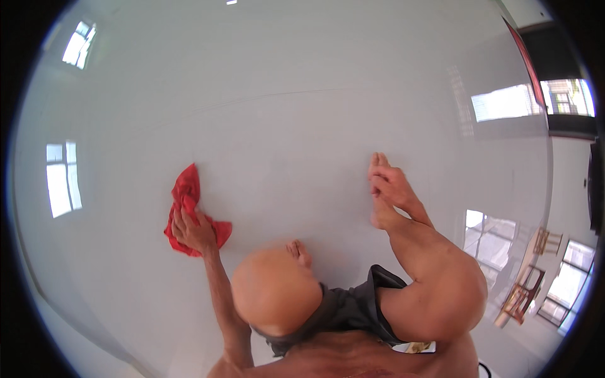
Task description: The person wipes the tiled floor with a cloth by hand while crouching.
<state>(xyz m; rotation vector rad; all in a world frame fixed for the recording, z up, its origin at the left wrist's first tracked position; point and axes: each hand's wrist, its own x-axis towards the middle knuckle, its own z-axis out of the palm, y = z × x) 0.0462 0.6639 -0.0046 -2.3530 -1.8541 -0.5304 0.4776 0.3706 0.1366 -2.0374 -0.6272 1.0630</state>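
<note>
On the glossy pale floor (pixel 283 145), a crumpled red cloth (pixel 187 179) lies to the left. My left hand (pixel 192 230) is on top of it, pressing it down, with a fold of the cloth bunched between thumb and fingers. Over to the right, my right hand (pixel 396 187) is closed over the front part of my right foot (pixel 380 214), its fingers curled around it. My left knee (pixel 274 286) is bent in the lower middle, and the toes of my left foot (pixel 301 253) show beside it.
A wooden chair (pixel 524 293) and a smaller wooden seat (pixel 547 242) stand at the far right, near a bright window (pixel 570 277). A dark panel with a red edge (pixel 526 57) runs along the upper right. Window reflections shine on the floor at both sides.
</note>
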